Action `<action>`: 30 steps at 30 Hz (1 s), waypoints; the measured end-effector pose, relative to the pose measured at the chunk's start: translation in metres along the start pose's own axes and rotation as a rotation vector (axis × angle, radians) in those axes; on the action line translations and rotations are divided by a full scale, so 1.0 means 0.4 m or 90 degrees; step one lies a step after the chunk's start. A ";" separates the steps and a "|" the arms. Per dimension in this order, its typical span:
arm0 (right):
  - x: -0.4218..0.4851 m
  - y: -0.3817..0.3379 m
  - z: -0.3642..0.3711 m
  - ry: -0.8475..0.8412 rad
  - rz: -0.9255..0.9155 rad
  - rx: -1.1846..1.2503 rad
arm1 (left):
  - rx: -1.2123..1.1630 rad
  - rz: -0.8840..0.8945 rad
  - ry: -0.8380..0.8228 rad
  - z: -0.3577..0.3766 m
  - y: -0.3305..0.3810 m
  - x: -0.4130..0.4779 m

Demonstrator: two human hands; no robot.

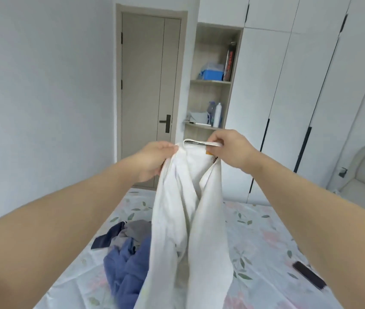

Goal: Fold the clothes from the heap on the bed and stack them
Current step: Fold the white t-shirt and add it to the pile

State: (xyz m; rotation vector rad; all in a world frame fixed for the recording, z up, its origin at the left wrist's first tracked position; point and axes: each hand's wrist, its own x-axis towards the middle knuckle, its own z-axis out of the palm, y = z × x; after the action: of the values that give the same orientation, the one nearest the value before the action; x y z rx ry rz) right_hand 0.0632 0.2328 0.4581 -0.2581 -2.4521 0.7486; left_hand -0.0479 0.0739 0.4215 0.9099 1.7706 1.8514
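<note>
While the left hand (pixel 152 159) and right hand (pixel 232 150) each pinch its top band, grips level, the white garment (pixel 188 215) hangs lengthwise below them, over the bed (pixel 266 241), right of the heap (pixel 123 264)

You see everything from one wide-angle camera on your head, facing forward and slightly down across the bed (pixel 266 241) toward the door (pixel 145 85) and wardrobe (pixel 288 97). Your left hand (pixel 152 161) and right hand (pixel 232 150) sit mid-frame, close to the lens, gripping the white garment (pixel 188 208) that hangs before the bed.
</note>
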 end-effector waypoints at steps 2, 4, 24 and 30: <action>0.004 -0.033 -0.044 0.024 -0.010 -0.018 | -0.031 0.012 0.017 0.012 0.052 0.000; 0.002 -0.050 -0.074 0.033 -0.021 -0.034 | 0.004 0.023 0.031 0.016 0.089 -0.003; -0.119 0.042 0.033 -0.185 0.199 0.149 | 0.873 0.173 -0.182 -0.042 0.041 -0.046; -0.113 0.055 0.018 -0.126 0.135 -0.147 | 0.970 0.166 -0.104 -0.095 0.027 -0.043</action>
State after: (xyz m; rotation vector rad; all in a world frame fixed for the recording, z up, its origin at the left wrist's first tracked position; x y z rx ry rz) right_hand 0.0969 0.2325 0.4201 -0.5631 -2.7316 0.6011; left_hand -0.0614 0.0339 0.4302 1.6932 2.8949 0.1267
